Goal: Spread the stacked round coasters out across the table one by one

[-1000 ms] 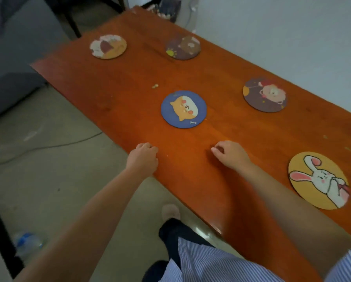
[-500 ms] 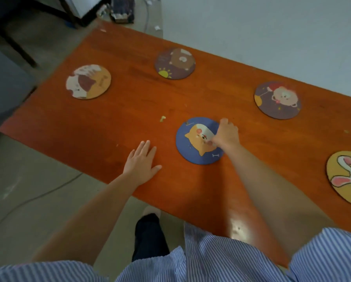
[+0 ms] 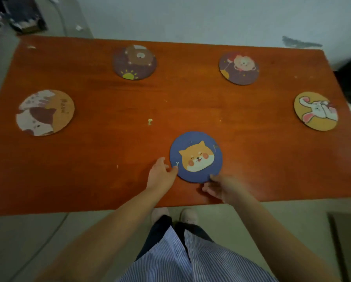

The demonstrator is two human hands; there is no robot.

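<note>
Head view, looking down on an orange-brown wooden table [image 3: 101, 159] bearing five round coasters, all lying flat and well apart from one another. Blue coaster with a shiba dog face [image 3: 196, 156]: near the front edge, centre, closest to the body. Cork-coloured coaster with a brown-and-white cat [image 3: 45, 112]: far left side. Dark purple coaster with a brown bear and a yellow sun [image 3: 134, 62]: rear, left of centre. Dark purple coaster with a pale curly-haired animal [image 3: 239, 68]: rear, right of centre. Yellow coaster with a white rabbit [image 3: 315, 110]: right side, near the table's right edge. Left hand [image 3: 161, 175]: resting on the table at the blue coaster's lower left rim, thumb touching the edge, fingers [image 3: 160, 160] loosely curled and slightly apart, not clamped on anything. Right hand [image 3: 221, 187]: blurred, at the blue coaster's lower right rim, fingertips touching or just under the edge; grip on the coaster impossible to confirm, fingers appearing partly spread. Small pale crumb [image 3: 150, 121]: mid-table, between the cat coaster and the blue coaster. Striped blue-and-white shirt [image 3: 182, 259], dark trousers and two light shoes [image 3: 173, 215]: below the table's front edge, over a grey floor. Pale wall behind the far edge.
</note>
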